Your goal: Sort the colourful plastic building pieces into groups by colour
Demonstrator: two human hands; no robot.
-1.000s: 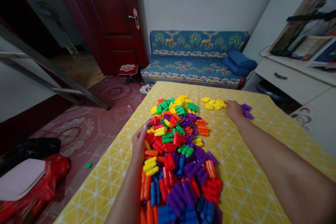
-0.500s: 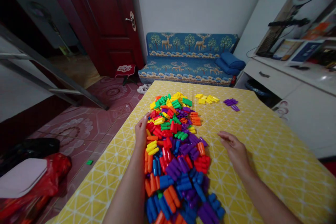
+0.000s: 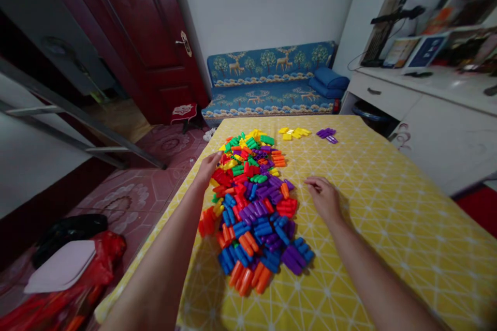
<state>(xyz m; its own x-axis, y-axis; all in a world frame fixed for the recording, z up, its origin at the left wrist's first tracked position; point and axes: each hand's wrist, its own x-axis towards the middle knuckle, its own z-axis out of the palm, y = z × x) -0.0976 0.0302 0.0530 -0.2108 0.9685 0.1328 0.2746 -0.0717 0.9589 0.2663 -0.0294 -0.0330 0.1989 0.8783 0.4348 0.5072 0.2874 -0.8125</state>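
Observation:
A long pile of plastic building pieces [image 3: 254, 212], shaped like joined tubes in red, orange, yellow, green, blue and purple, lies on the yellow patterned tablecloth [image 3: 373, 207]. My left hand [image 3: 208, 166] is at the pile's left edge, fingers stretched forward beside red and yellow pieces; its fingertips are partly lost against them. Just right of the pile, my right hand [image 3: 323, 195] is held over the cloth with loosely bent fingers and nothing visible in it. Beyond the pile lie a small group of yellow pieces [image 3: 294, 133] and a group of purple pieces [image 3: 327, 135].
A blue sofa [image 3: 267, 88] stands past the far table edge. To the right is a white cabinet [image 3: 407, 108]; to the left are a metal ladder [image 3: 97, 129], a red door [image 3: 143, 26] and red and black bags [image 3: 73, 238] on the floor.
My view has shifted, so the table sits farther up and left. Orange and yellow pieces beside my left forearm have moved and bunched at the pile's left edge. My right hand stays right of the pile.

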